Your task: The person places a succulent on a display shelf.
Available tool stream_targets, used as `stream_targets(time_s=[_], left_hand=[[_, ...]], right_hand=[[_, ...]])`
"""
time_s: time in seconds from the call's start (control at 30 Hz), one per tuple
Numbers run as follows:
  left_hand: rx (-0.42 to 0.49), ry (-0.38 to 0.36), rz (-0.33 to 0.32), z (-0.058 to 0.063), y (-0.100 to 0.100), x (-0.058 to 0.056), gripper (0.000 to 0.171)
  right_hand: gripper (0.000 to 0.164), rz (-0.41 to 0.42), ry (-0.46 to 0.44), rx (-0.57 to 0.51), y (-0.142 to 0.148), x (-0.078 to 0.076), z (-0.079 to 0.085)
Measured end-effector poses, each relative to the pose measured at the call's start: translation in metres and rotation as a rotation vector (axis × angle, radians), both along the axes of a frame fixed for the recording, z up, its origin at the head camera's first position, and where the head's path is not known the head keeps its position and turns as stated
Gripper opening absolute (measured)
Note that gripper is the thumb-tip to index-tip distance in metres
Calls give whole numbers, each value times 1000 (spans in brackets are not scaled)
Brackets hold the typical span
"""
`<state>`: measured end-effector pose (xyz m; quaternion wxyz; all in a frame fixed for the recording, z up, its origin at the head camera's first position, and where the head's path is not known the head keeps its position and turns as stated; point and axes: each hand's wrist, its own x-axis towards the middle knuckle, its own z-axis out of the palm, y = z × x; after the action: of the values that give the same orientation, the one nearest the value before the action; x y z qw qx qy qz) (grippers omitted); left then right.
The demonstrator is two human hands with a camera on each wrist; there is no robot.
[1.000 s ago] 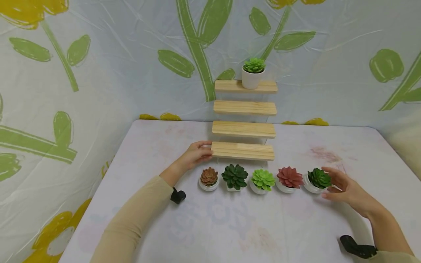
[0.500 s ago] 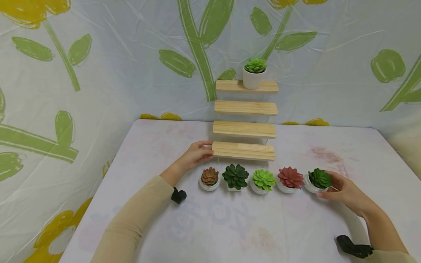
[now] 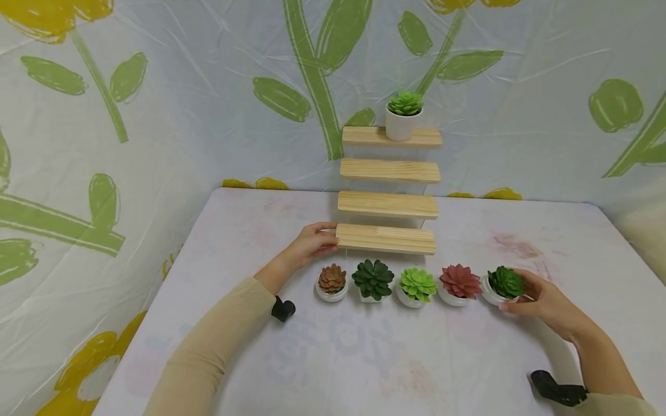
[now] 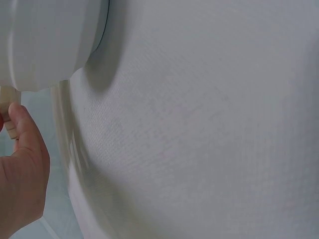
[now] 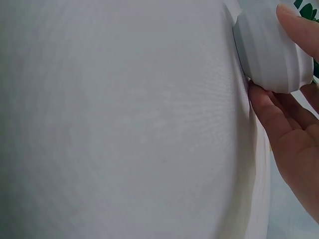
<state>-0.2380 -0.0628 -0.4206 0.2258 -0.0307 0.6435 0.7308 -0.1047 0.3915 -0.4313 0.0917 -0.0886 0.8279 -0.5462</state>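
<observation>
The right hand (image 3: 546,305) grips a round white pot (image 3: 491,292) with a dark green succulent (image 3: 506,282), upright on the white table (image 3: 468,358); four other white pots (image 3: 330,296) hold brown, green and red succulents (image 3: 460,281). Beyond, the left hand (image 3: 309,245) pinches the lowest pale wooden plank (image 3: 385,238), lying lengthwise left-right; the top plank (image 3: 359,136) bears a white-potted succulent (image 3: 400,126).

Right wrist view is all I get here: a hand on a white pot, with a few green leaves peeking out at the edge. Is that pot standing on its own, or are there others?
Observer: It has company. In the head view, the white pot is the right-hand end of a row of five potted plants.
Visitor: Oh, lovely! And the left hand, what is that up to?
Observer: It grips the left end of the lowest wooden shelf.
</observation>
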Motion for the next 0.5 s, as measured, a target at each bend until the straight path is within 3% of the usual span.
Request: stream_targets(time_s=[0.23,0.5], left_hand=[[7,7,-1,0,-1,0,49],[12,8,-4,-1,0,1,50]], right_hand=[[60,-10,17,25,-2,-2,1],[53,-38,21,123,-4,-6,4]])
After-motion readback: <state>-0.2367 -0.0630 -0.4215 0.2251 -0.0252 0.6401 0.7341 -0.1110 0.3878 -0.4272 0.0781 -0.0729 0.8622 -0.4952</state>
